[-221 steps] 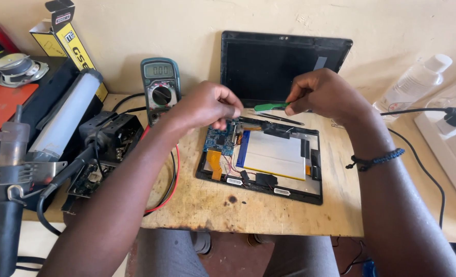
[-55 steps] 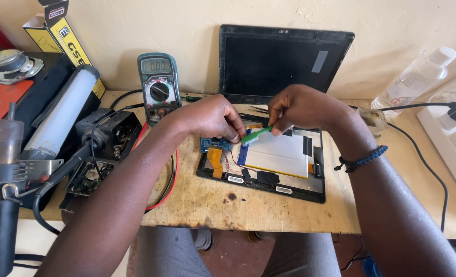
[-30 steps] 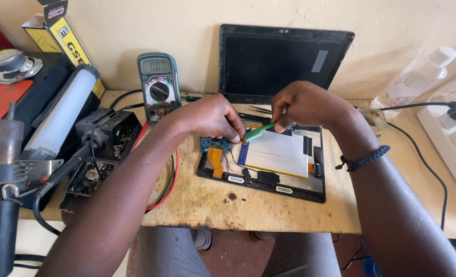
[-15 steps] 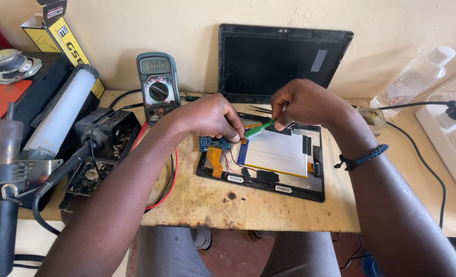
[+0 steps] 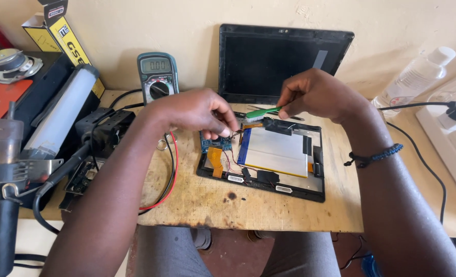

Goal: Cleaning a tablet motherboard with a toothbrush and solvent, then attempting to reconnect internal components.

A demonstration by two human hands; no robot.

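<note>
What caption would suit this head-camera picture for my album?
Left hand steadies the circuit board of an opened tablet while the right hand holds a green-handled tool over it.

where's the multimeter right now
In the head view the multimeter stands at the back of the wooden table, leaning on the wall, left of the detached black screen panel and just behind the left hand.

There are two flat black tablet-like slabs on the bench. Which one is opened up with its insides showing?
The one lying flat under both hands, the opened tablet, showing a pale battery and small blue circuit board. The screen panel leaning against the wall shows only dark glass.
</note>
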